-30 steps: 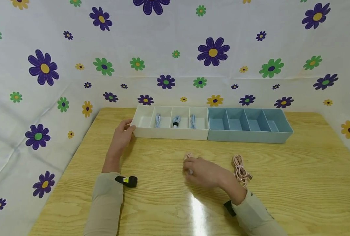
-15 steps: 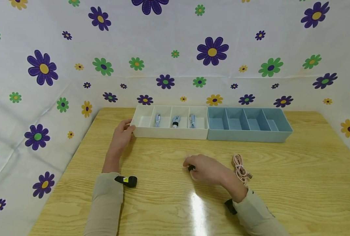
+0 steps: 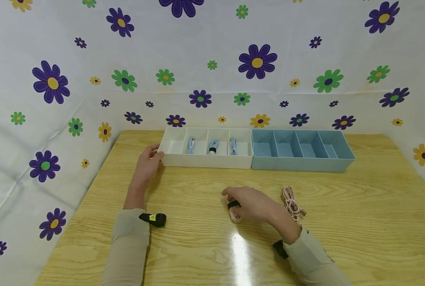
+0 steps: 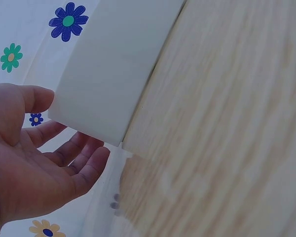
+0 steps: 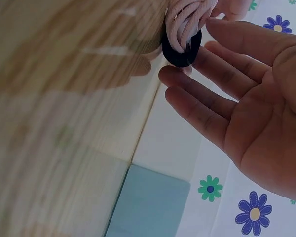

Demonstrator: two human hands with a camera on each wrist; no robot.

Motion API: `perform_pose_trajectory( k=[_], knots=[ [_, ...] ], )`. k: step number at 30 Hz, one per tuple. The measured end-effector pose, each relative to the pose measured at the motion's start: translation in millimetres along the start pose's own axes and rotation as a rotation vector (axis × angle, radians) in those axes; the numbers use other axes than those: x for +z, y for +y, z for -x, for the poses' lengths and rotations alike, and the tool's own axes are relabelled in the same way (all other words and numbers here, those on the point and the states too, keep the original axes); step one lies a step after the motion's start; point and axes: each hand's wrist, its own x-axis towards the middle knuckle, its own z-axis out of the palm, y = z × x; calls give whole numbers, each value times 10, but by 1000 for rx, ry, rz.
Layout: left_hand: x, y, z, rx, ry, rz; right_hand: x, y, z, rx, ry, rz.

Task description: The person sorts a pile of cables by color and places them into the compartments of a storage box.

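Observation:
My right hand [image 3: 257, 204] holds a coiled pink cable [image 3: 235, 216] with a black strap [image 3: 233, 203] round it, over the middle of the table. In the right wrist view, thumb and fingers meet the pink coil [image 5: 185, 19] at its strapped part, while the two outer fingers extend loosely beside it. My left hand [image 3: 148, 163] grips the left end of the white divided box [image 3: 205, 161]. Its thumb rests at the front corner and its fingertips lie against the end wall, as the left wrist view shows.
Light blue cable bundles, one strapped in black [image 3: 213, 147], lie in three of the white box's compartments. A blue divided box [image 3: 301, 163] abuts it on the right. Another coiled pink cable [image 3: 292, 203] lies right of my right hand. A flowered cloth [image 3: 212, 47] hangs behind the table.
My right hand has turned slightly on the pink cable, so its black strap and lower loops now show. The left hand has stayed on the white box.

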Motion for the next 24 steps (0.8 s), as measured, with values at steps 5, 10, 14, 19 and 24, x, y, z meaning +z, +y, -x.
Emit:
perform_pose_trajectory(
  k=[5, 10, 14, 19, 24],
  knots=[
    [1, -8, 1, 2, 5, 1, -2, 7, 1, 9, -12, -21],
    [1, -19, -5, 15, 6, 3, -3, 24, -8, 7, -12, -33],
    [-2, -21, -10, 13, 3, -5, -5, 26, -16, 16, -15, -28],
    [-2, -15, -10, 10, 3, -8, 6, 29, -24, 3, -6, 33],
    [1, -11, -8, 8, 8, -3, 16, 32, -21, -40, 21, 79]
  ],
)
